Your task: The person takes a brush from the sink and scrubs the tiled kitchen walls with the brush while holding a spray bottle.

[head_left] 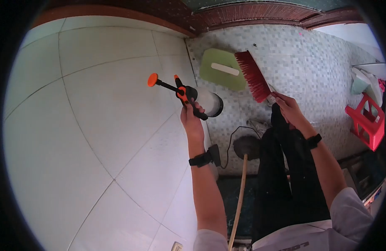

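Your left grip (193,121) is closed around the handle of a pump sprayer (208,103), held out in front of the white tiled wall (117,104), with a wide stretch of bare tile beyond it on the left. Your right grip (288,109) is closed on the near end of a red brush (255,77), its bristles turned toward your left side. The two things are well apart, and the gap between them shows mosaic floor (237,108) below. Ahead, the green stool (221,70) sits near the wall's lower edge; the brush overlaps its right side in view, and whether they touch you cannot tell. Past the stool, floor runs up to a reddish-brown wooden panel (251,16) along the far edge. To the right of the brush you have a broad open patch of floor, bounded on its far right by a red stool (368,121). Nearer your legs, room is tighter: a dark round head on a wooden pole (239,196) stands just beside your left leg. As for containers, the sprayer's whitish tank is tilted, its black base pointing right and its orange knob left; you cannot make out any liquid level inside.
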### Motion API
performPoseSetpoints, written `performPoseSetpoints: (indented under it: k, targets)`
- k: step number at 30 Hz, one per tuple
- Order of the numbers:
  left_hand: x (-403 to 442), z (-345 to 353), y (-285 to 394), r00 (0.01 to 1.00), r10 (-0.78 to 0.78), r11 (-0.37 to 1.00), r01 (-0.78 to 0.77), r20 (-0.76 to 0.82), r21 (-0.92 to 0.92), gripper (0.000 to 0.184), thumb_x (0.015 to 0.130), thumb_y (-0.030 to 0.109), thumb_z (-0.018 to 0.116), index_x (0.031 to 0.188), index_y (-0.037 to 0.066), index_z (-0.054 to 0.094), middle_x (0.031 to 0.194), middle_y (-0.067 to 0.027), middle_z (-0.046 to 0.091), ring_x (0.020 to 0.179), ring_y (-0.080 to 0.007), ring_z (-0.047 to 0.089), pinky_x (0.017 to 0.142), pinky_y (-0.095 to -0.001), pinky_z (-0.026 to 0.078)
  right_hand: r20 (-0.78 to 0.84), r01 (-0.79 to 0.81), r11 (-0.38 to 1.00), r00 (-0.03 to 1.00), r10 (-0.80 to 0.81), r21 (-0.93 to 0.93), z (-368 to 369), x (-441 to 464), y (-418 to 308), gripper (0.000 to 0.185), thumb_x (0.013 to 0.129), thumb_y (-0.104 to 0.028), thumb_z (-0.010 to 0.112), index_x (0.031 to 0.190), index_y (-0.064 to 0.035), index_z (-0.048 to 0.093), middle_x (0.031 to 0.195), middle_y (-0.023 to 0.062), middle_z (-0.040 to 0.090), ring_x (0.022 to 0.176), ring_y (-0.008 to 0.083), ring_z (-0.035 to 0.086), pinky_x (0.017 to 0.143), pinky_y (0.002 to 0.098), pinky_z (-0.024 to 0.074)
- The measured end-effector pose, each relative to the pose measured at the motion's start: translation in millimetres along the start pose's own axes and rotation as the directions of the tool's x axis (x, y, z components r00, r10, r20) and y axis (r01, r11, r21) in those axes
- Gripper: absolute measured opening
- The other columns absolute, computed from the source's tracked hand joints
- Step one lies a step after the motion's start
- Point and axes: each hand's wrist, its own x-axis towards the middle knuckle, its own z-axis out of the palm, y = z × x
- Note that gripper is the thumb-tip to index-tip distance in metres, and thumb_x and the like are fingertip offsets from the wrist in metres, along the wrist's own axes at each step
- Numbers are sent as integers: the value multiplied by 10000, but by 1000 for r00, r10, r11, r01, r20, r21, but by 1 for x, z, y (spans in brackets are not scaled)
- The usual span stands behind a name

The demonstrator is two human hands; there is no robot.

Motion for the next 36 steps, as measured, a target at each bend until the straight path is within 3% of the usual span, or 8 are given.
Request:
performPoseSetpoints:
  k: [10, 12, 15, 24, 28, 30, 34, 36]
  targets:
    - [-217, -50, -57, 885, 12, 986, 66, -465, 152, 306, 951, 302, 439, 915, 20, 550, 719, -35, 525, 640, -131, 474, 600, -290, 370, 8, 699, 715, 715, -699, -33, 148, 39, -59, 413, 1052, -306, 458, 1403, -99, 530, 641, -81, 445, 460, 30, 362, 396, 238, 323]
    - [-278, -49, -45, 858, -20, 987, 98, -514, 125, 376, 953, 358, 423, 918, 7, 554, 699, -43, 517, 585, -129, 461, 547, -283, 349, 167, 422, 897, 883, -439, 128, 195, 5, -121, 418, 1059, -297, 444, 1401, -65, 508, 704, -48, 490, 594, 85, 472, 561, 252, 424]
    - [-373, -63, -33, 839, -52, 979, 149, -542, 137, 395, 971, 394, 433, 870, 30, 548, 679, -28, 493, 585, -125, 464, 554, -277, 349, 325, 121, 802, 871, -369, 585, 270, -46, -191, 436, 1062, -309, 422, 1448, -110, 462, 626, -47, 439, 453, 41, 407, 412, 249, 369]
    - [-567, -69, 11, 733, -113, 987, 161, -671, 10, 341, 961, 319, 431, 834, 21, 537, 631, -69, 535, 540, -155, 510, 530, -291, 420, 280, 615, 736, 682, -676, 281, 333, -298, -153, 486, 1028, -143, 469, 1506, -129, 379, 619, 5, 410, 540, 66, 404, 533, 244, 404]
    - [-590, -71, 12, 718, -70, 990, 136, -692, 40, 389, 944, 360, 438, 876, -4, 556, 654, -81, 556, 552, -165, 525, 540, -295, 438, 160, 672, 698, 683, -713, 247, 345, -261, -163, 527, 1005, -108, 487, 1516, -158, 364, 641, 36, 405, 611, 92, 455, 614, 241, 429]
    - [-604, -74, 5, 686, -56, 992, 118, -725, 36, 413, 938, 378, 441, 891, -14, 562, 668, -85, 563, 562, -168, 530, 550, -296, 444, 229, 429, 859, 839, -494, 281, 336, -220, -243, 467, 1033, -178, 431, 1498, -184, 390, 622, 37, 501, 458, 113, 472, 443, 293, 447]
    - [-607, -81, -6, 710, -27, 993, 101, -704, 63, 521, 934, 462, 457, 957, -45, 574, 707, -91, 564, 611, -179, 538, 615, -316, 467, -146, 641, 695, 760, -633, 325, 342, -129, -340, 425, 1038, -186, 428, 1462, -172, 445, 615, 44, 531, 387, 143, 477, 322, 320, 370]
    - [-599, -62, 6, 745, -37, 991, 112, -666, 70, 563, 940, 497, 455, 964, -52, 576, 699, -88, 555, 615, -181, 537, 638, -323, 471, 18, 512, 785, 834, -552, 348, 349, -132, -299, 434, 1034, -181, 431, 1468, -174, 436, 614, 49, 531, 384, 145, 471, 327, 316, 373]
